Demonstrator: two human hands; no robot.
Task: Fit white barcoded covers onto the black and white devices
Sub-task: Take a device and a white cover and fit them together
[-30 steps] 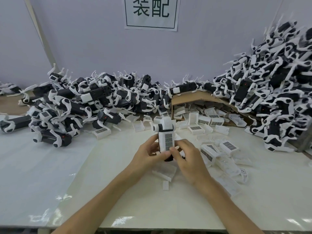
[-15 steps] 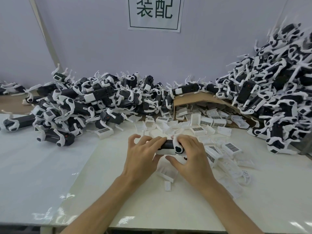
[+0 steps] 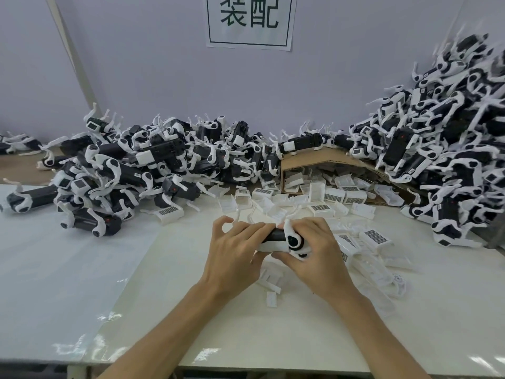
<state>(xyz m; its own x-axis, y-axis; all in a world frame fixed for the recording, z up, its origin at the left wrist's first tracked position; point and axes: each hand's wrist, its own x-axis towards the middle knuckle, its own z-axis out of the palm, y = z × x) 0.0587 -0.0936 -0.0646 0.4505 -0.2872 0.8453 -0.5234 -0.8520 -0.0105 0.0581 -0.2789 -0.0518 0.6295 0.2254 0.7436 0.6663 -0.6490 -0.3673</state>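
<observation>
A black and white device (image 3: 281, 239) lies sideways between my two hands, low over the middle of the white table (image 3: 191, 310). My left hand (image 3: 235, 255) grips its left part, fingers curled over the top. My right hand (image 3: 314, 255) wraps its right end from above and below. The cover on the device is mostly hidden by my fingers. Loose white barcoded covers (image 3: 374, 236) lie just right of my hands, and more covers (image 3: 319, 207) lie behind them.
A long heap of devices (image 3: 136, 170) fills the back left. A taller heap (image 3: 442, 160) rises at the right. A cardboard box (image 3: 314, 160) on its side spills covers. Small white parts (image 3: 272, 283) lie under my hands. A paper sign (image 3: 250, 20) hangs on the wall.
The device stood upright with its barcode facing me one second ago. Both hands have since turned it onto its side and lowered it toward the table, closing over it.
</observation>
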